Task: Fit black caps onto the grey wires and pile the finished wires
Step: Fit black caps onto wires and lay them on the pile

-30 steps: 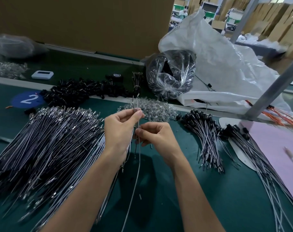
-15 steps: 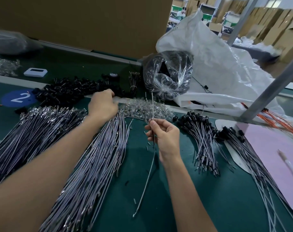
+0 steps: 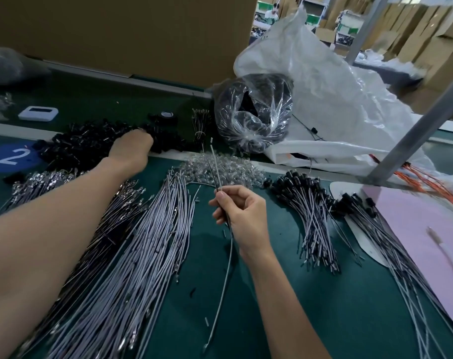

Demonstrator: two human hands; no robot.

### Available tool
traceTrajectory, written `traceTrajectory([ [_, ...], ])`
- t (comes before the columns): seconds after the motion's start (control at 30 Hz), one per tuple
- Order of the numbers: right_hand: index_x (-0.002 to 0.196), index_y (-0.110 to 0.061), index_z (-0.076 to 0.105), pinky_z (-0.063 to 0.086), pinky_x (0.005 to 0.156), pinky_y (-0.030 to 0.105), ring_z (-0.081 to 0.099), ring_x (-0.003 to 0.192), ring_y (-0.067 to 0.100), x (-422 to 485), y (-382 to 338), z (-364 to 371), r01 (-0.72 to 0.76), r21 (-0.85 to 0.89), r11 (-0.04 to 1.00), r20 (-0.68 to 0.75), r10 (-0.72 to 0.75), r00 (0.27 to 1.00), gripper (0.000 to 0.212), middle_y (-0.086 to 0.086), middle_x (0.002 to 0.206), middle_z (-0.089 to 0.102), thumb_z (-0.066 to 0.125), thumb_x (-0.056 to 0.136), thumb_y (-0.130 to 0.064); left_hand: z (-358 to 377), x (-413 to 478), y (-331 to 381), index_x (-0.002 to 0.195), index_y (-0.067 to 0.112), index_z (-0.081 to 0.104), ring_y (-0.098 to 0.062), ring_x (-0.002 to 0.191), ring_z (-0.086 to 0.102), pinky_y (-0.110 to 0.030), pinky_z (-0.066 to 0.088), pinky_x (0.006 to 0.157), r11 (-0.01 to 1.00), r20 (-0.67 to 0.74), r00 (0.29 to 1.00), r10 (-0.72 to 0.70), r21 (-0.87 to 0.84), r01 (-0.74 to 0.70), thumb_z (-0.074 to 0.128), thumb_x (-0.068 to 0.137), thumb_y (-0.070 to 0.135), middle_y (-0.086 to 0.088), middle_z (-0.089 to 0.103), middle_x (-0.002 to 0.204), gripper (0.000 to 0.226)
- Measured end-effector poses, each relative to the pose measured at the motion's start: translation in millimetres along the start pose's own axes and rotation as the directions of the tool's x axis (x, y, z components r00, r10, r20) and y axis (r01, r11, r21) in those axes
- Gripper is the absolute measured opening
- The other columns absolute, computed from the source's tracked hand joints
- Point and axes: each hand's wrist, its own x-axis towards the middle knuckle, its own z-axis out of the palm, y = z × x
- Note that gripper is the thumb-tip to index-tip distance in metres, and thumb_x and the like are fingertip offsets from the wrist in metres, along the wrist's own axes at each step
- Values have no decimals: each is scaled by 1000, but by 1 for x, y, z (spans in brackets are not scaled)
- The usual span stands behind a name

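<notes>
Grey wire [image 3: 216, 164] pinched in right hand [image 3: 242, 218] grip | left hand [image 3: 131, 149] on black caps [image 3: 85, 143], grip unclear | loose wires [image 3: 142, 242] under forearm

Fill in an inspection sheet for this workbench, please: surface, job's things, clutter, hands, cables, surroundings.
Surface: green mat, blue disc marked 2 at far left.
Job's things: black caps heaped at the back; loose grey wires at left; capped wires piled at right.
Clutter: clear plastic bits, white device, pink sheet.
Hands: left hand reaches into the caps, fingers hidden; right hand pinches one grey wire.
Cables: orange wires at far right.
Surroundings: cardboard wall, white sack, metal post.
</notes>
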Motion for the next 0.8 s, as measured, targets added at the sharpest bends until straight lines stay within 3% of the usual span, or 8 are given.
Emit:
traceTrajectory([
  [0.1,86,-10,67,49,48,22,60,54,12,-2,-4,1,-20,25,999,-5,21,1000,11,6,70,71,63,92,-3,-7,-4,4,93,-4,63,-41,90,58,-46,49,71,998,-119,992,-38,-62,31,54,97,7,-22,60,97,15],
  [0.2,86,-9,68,49,49,21,60,55,11,-4,-13,2,-36,66,997,6,36,999,10,6,72,70,63,92,-1,-24,-14,27,105,2,62,-38,90,64,-44,52,75,900,-242,945,-218,-424,99,54,100,23,-20,67,99,22],
  [0.23,86,-9,68,48,50,20,59,56,10,-4,-19,1,-32,88,996,9,31,999,11,5,72,69,63,91,-1,-32,-18,39,105,4,61,-33,87,67,-43,55,75,778,-225,930,-289,-622,91,56,99,23,-18,68,99,21],
  [0.3,84,-11,68,44,53,18,54,58,8,-5,-33,-3,-9,157,988,-12,11,1000,14,1,72,67,62,91,-1,-49,-33,67,99,6,60,-22,74,72,-35,59,68,359,-96,914,-394,-931,57,61,96,19,-16,70,95,13],
  [0.37,80,-13,68,40,55,18,49,59,6,-9,-51,-14,33,228,973,-60,-20,998,17,-3,69,64,61,89,-1,-60,-59,97,93,9,63,-14,66,72,-25,57,61,-27,44,899,-436,-999,36,67,92,16,-10,71,88,8],
  [0.47,73,-16,70,36,51,14,46,56,4,-13,-78,-40,114,246,963,-100,-92,991,13,-4,66,64,66,81,-6,-56,-99,141,89,11,68,-8,63,69,-19,54,63,-305,156,912,-380,-952,35,74,84,11,1,71,76,8],
  [0.63,80,-18,74,44,56,12,57,63,4,-15,-93,-89,183,-162,970,21,-181,983,11,-2,73,69,71,83,-8,-22,-132,185,95,7,72,-8,69,67,-16,53,68,-364,293,937,-193,-908,209,76,78,-1,-2,72,82,19],
  [0.8,82,-18,77,58,75,27,70,79,24,-9,-59,-107,127,-422,897,-78,-176,981,21,5,80,75,75,79,3,-11,-127,178,89,16,74,-10,75,69,-19,56,77,-332,312,934,-177,-912,242,72,82,-5,2,75,80,22],
])
